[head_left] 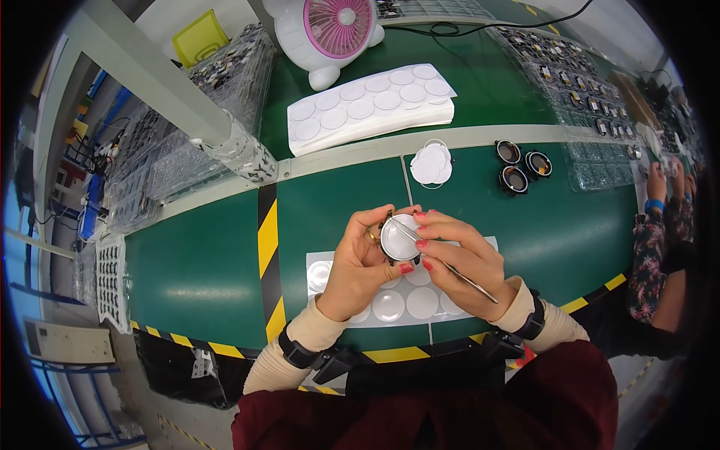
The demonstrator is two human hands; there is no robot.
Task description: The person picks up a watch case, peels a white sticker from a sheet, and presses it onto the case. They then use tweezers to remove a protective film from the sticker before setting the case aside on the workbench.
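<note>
My left hand (352,266) is closed around a small round black-rimmed part, its thumb and fingers on the rim. A white disc (398,244) covers the face of that part. My right hand (469,266) grips a pair of thin metal tweezers (472,283), whose tip lies over the white disc. My right fingertips also reach the part's right edge. Under both hands lies a sheet of round white stickers (390,306), partly hidden by them. Farther off, a small pile of white round pieces (431,163) rests on the green table.
Three round black-rimmed parts (514,180) stand right of the pile. Behind a pale rail (360,155) are a stack of sticker sheets (371,105) and a pink-and-white fan (337,30). Clear trays (600,165) hold small parts at right, near a co-worker's hands (657,184). A post (165,82) rises at left.
</note>
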